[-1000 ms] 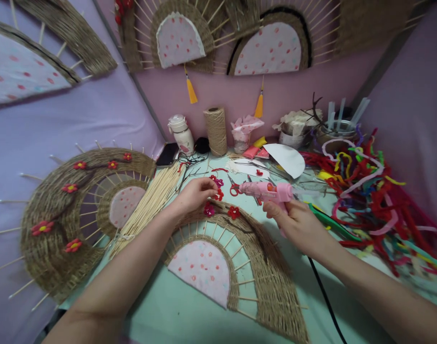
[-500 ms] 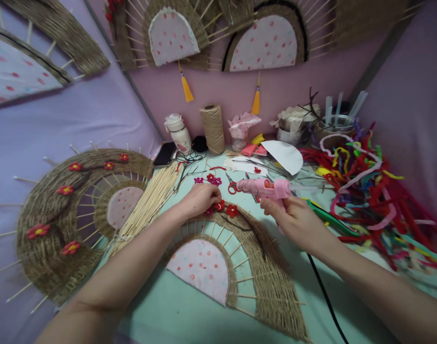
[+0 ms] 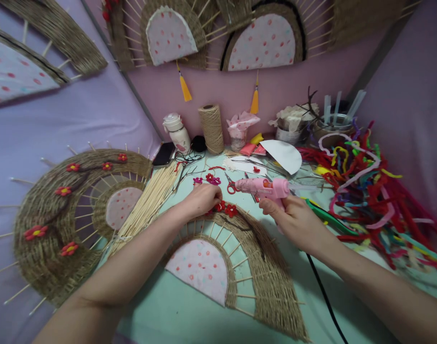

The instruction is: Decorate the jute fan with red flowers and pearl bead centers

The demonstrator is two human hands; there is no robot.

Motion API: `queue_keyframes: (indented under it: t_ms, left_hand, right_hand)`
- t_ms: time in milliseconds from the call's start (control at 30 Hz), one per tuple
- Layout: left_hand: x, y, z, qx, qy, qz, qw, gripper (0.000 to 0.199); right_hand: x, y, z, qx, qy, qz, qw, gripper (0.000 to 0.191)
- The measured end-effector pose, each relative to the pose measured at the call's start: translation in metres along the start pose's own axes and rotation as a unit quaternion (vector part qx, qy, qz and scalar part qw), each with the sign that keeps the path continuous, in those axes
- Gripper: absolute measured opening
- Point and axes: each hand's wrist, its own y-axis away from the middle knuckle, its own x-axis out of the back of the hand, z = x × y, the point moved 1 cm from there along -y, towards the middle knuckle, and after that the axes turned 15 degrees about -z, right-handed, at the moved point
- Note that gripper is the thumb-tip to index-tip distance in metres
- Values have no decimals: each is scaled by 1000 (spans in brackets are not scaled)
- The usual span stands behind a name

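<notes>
My left hand point(image 3: 205, 199) is closed at the upper edge of a woven twine fan point(image 3: 275, 267), fingers bent down beside red flowers point(image 3: 231, 210); what its fingertips hold, if anything, is hidden. Wrapped round the handle of a pink glue gun point(image 3: 263, 187) is my right hand point(image 3: 293, 217). The gun's nozzle points left, above the flowers and close to my left hand. A dark twig runs along the fan's woven band, and its inner half circle is white cloth with red dots. Purple and red flowers point(image 3: 213, 179) lie just behind my left hand.
Left, a finished-looking fan point(image 3: 42, 210) with red flowers stands beside thin sticks point(image 3: 150, 196). Behind are a bottle point(image 3: 177, 134), twine spool point(image 3: 211, 129) and red-handled scissors point(image 3: 231, 188). Fuzzy coloured stems point(image 3: 386, 191) pile up right. A black cord point(image 3: 324, 291) runs toward the front.
The view has shifted slightly. My left hand has moved a little at the flowers, and its fingers now cover more of the leftmost one. The glue gun stays in my right hand.
</notes>
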Motion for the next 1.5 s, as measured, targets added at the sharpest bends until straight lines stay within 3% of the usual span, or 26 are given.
queue_keyframes:
  t_ms: [1100,1300,1500]
  left_hand:
    - [-8,-4,-6,4,3,4,1000,18]
    - [0,4,-13,-1,54,-6,999,23]
    - [14,27,-33,19,116,50,992,29]
  right_hand:
    - [-1,3,0,-21,6,-2,1000,44]
    - [0,3,-1,-2,14,0,1000,45]
    - [1,4,-2,-2,23,1,1000,51]
